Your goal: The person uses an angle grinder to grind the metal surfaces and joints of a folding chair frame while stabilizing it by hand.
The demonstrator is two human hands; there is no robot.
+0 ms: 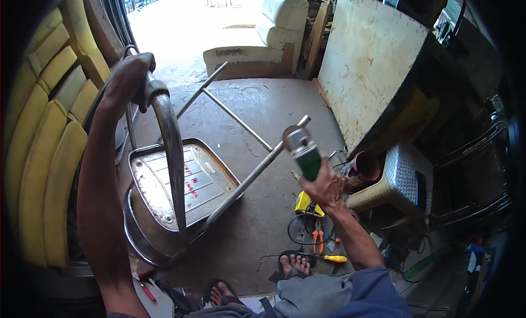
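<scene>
A metal-framed chair (189, 178) lies tipped over in front of me, its bare seat pan showing red marks and its tubular legs sticking up and to the right. My left hand (131, 79) is closed around the bent tube at the upper left of the frame. In my right hand (327, 187) is a green angle grinder (308, 162), its brownish disc (293, 134) near the end of a chair leg (304, 122). A small gap seems to lie between disc and leg, but touching cannot be ruled out.
Orange-handled pliers (318, 236), a yellow-handled screwdriver (335, 259) and a black cable (293, 230) lie by my right foot. A woven stool (402, 173) and a reddish bucket (364, 169) stand right. Yellow cushions (41, 153) line the left; a worn sofa (252, 49) stands far off.
</scene>
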